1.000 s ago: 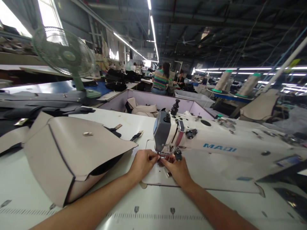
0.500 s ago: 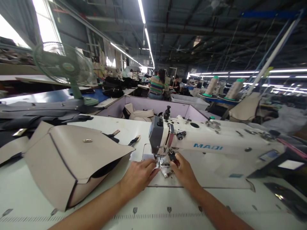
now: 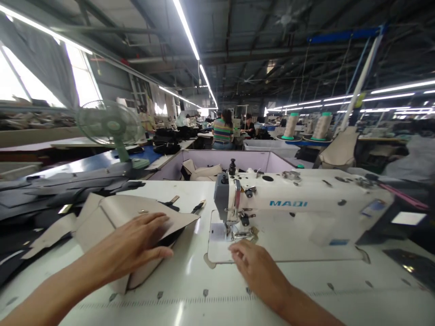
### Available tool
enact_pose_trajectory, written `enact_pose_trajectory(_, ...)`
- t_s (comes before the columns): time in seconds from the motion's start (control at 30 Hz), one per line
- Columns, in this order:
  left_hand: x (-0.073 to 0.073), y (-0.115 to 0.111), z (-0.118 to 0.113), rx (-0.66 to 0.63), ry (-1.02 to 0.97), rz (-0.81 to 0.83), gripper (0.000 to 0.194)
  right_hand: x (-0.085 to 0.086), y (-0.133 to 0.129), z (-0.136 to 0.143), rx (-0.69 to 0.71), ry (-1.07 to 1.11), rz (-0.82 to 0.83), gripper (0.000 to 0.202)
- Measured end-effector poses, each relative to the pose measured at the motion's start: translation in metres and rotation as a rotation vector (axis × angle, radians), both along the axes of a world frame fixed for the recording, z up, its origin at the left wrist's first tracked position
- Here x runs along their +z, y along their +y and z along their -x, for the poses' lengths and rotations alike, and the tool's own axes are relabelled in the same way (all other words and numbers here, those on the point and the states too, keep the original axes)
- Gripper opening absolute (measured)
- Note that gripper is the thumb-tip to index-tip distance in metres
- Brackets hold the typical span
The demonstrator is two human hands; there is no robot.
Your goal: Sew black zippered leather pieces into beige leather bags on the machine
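Note:
A beige leather bag piece (image 3: 118, 209) with dark edges and a small metal fitting lies on the left of the white table. Over its front part is my left hand (image 3: 136, 242), fingers stretched out and thumb apart; whether it touches the leather is hard to tell. My right hand (image 3: 253, 265) is just in front of the presser foot area of the white sewing machine (image 3: 312, 213), its fingers loosely bent and slightly apart, with nothing seen in them. The needle plate (image 3: 218, 231) lies bare to the left of the foot.
Dark strap pieces (image 3: 98, 179) pile up at the left, with a green fan (image 3: 117, 124) behind. Beyond the table stands a lilac-walled bin (image 3: 238, 159) holding beige pieces. Thread cones (image 3: 321, 126) stand at the back right. People (image 3: 222, 131) are farther off.
My left hand has left the needle area and moved left over the beige piece, its fingers spreading. My right hand has let go of the black part beside the needle and come nearer. The view has shifted.

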State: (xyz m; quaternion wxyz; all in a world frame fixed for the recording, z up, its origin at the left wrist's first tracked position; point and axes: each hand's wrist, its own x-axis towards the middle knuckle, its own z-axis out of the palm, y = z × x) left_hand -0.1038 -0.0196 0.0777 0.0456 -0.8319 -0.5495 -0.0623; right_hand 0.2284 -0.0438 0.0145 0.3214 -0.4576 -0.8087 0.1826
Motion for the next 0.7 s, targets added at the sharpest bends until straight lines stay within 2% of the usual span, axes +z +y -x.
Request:
enact_pose_trajectory(0.07, -0.007, -0.002, -0.005, -0.014, 0.068, 0.02, 0.074, 0.001, 0.002, 0.034, 0.127, -0.01, -0.111, 0.028)
enact_pose_trajectory(0.13, -0.011, -0.005, -0.016, 0.012, 0.119, -0.015, 0.057, 0.001, 0.012, 0.065, 0.21, -0.02, -0.189, 0.037)
enact_pose_trajectory(0.2, -0.008, -0.009, -0.025, 0.069, 0.126, -0.044, 0.045, 0.001, 0.027, 0.091, 0.255, -0.063, -0.263, 0.046)
enact_pose_trajectory(0.3, 0.007, -0.008, -0.026, 0.081, 0.065, -0.007, 0.044, 0.006, 0.049, 0.12, 0.298, -0.189, -0.379, 0.045)
enact_pose_trajectory(0.37, 0.023, 0.001, -0.02, -0.001, -0.005, 0.058, 0.046, 0.011, 0.059, 0.136, 0.304, -0.249, -0.408, 0.041)
enact_pose_trajectory(0.43, 0.038, 0.018, -0.012, -0.091, -0.058, 0.113, 0.049, 0.016, 0.065, 0.149, 0.309, -0.284, -0.417, 0.048)
enact_pose_trajectory(0.5, 0.047, 0.039, -0.005, -0.137, -0.066, 0.146, 0.053, 0.019, 0.066, 0.154, 0.357, -0.353, -0.424, 0.042)
enact_pose_trajectory(0.57, 0.047, 0.057, -0.003, -0.179, -0.029, 0.184, 0.057, 0.016, 0.06, 0.148, 0.406, -0.441, -0.411, 0.027)
enact_pose_trajectory(0.63, 0.036, 0.066, -0.008, -0.261, 0.017, 0.247, 0.059, 0.005, 0.049, 0.132, 0.406, -0.514, -0.394, 0.015)
enact_pose_trajectory(0.7, 0.018, 0.066, -0.019, -0.371, 0.055, 0.303, 0.061, -0.015, 0.037, 0.11, 0.388, -0.566, -0.394, 0.007)
